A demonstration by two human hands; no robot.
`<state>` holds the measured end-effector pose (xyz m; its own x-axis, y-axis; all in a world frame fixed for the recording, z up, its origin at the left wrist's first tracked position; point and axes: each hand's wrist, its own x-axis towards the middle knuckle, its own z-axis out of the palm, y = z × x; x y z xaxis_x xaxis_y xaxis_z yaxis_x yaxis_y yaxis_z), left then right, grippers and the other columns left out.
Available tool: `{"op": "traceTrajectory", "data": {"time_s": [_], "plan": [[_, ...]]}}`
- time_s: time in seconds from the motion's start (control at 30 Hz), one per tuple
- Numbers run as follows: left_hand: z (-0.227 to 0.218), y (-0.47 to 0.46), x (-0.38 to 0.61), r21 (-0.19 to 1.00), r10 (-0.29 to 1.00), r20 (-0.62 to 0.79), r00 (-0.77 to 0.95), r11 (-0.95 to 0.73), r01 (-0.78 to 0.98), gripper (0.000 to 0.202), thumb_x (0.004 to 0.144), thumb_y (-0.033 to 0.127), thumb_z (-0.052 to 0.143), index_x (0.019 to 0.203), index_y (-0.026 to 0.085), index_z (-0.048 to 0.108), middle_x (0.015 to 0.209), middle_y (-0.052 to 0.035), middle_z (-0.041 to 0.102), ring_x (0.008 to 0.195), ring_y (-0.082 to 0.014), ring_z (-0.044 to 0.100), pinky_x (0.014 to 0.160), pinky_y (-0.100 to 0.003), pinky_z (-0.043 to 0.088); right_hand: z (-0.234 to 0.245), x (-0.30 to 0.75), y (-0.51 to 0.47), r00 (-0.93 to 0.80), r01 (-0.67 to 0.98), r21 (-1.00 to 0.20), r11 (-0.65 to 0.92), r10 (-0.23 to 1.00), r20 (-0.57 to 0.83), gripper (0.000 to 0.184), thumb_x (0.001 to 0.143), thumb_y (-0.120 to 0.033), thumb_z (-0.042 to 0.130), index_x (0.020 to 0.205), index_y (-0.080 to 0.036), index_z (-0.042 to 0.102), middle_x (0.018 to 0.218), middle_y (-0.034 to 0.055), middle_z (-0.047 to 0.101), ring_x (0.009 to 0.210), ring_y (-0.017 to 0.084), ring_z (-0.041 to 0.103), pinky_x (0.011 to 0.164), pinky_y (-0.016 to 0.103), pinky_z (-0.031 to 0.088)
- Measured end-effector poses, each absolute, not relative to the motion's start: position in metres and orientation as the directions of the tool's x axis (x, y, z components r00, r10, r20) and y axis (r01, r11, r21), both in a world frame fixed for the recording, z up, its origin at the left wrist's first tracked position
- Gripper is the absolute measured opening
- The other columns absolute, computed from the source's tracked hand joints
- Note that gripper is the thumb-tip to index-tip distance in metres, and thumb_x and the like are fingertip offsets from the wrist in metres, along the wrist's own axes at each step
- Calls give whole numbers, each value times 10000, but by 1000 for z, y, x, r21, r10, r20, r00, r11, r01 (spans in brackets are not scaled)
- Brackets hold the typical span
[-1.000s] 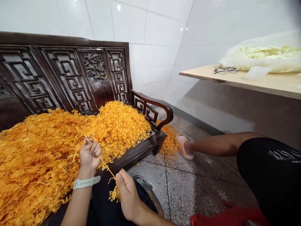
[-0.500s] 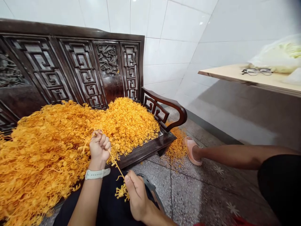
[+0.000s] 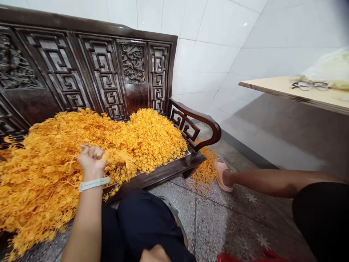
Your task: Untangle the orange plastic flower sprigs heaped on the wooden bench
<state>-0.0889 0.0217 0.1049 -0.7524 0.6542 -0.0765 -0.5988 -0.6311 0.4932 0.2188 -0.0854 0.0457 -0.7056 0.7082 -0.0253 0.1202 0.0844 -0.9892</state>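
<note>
My left hand (image 3: 92, 160), with a pale watch strap (image 3: 94, 184) at the wrist, is closed in a fist over the heap of orange plastic sprigs (image 3: 68, 134). A smeared orange sprig (image 3: 118, 156) sticks out from the right side of the fist. Only the back of my right hand (image 3: 155, 254) shows, at the bottom edge above my dark-clothed lap; its fingers are hidden, and I cannot see what it holds. The sprigs cover the seat of a dark carved wooden bench (image 3: 163, 174), in a larger tangled pile at left and a denser mound at right.
Loose orange bits (image 3: 205, 174) lie on the speckled floor by the bench's armrest (image 3: 208, 122). Another person's leg (image 3: 261, 183) and pink slipper (image 3: 223, 174) are at right. Eyeglasses (image 3: 311, 86) and a pale bag (image 3: 327, 67) rest on a wooden board (image 3: 261, 83).
My left hand has moved left over the pile. My right hand has dropped to the bottom edge, and the strand stretched between both hands is no longer seen. The view has shifted slightly.
</note>
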Motion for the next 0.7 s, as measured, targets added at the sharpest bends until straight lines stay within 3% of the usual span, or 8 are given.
{"op": "traceTrajectory", "data": {"time_s": [0.13,0.23,0.33,0.4,0.47,0.53,0.6,0.7], "plan": [[95,6,-114,541,692,24,-722,-616,-572,257,1063,150,483,819,208,535,492,92,174,403,-100,111,383,-231,92,68,234,-90,-793,112,-990,80,608,-41,376,891,-657,603,719,-325,641,655,18,564,604,219,572,572,357,394],[84,7,-101,570,703,-27,-711,-574,-589,234,1073,219,530,840,210,527,493,103,181,416,-95,98,415,-244,64,102,232,-55,-863,-24,-983,181,494,112,315,1013,-477,534,803,-259,622,717,7,599,640,160,546,664,328,421],[75,12,-87,599,723,-68,-687,-521,-608,252,1096,265,508,853,204,522,509,106,172,424,-80,119,461,-251,53,140,203,26,-847,-160,-950,266,458,271,231,929,-431,714,829,-239,636,813,11,607,707,143,542,687,299,445],[72,13,-81,604,744,-74,-664,-497,-624,259,1107,257,479,857,204,521,518,104,166,422,-76,128,473,-258,51,160,168,92,-849,-242,-946,217,424,315,263,851,-459,800,896,-239,662,857,14,613,696,136,538,663,288,465],[72,11,-78,616,757,-61,-650,-484,-622,235,1087,279,531,863,212,518,519,110,170,420,-77,118,459,-250,58,171,130,154,-680,-344,-935,81,666,308,407,899,-554,719,1129,-226,651,988,57,622,761,134,558,707,288,507],[73,7,-76,634,759,-52,-649,-477,-609,230,1046,320,619,867,218,517,511,121,180,420,-78,102,429,-231,81,169,98,201,-545,-246,-968,-50,833,96,551,964,-584,633,1343,-191,558,1168,132,609,880,154,609,772,321,545],[75,2,-75,643,757,-64,-650,-467,-607,235,1034,327,636,862,215,523,500,124,190,418,-79,98,404,-217,102,154,80,227,-459,-67,-996,-51,888,-14,525,996,-556,610,1366,-190,548,1295,167,596,948,180,637,782,339,567],[81,-5,-74,625,770,-76,-634,-459,-632,228,1073,279,543,858,203,544,484,112,212,399,-84,107,378,-215,115,125,74,238,-460,71,-997,10,888,-23,359,1021,-456,617,1231,-165,629,1220,140,666,912,184,667,755,333,591]]}}
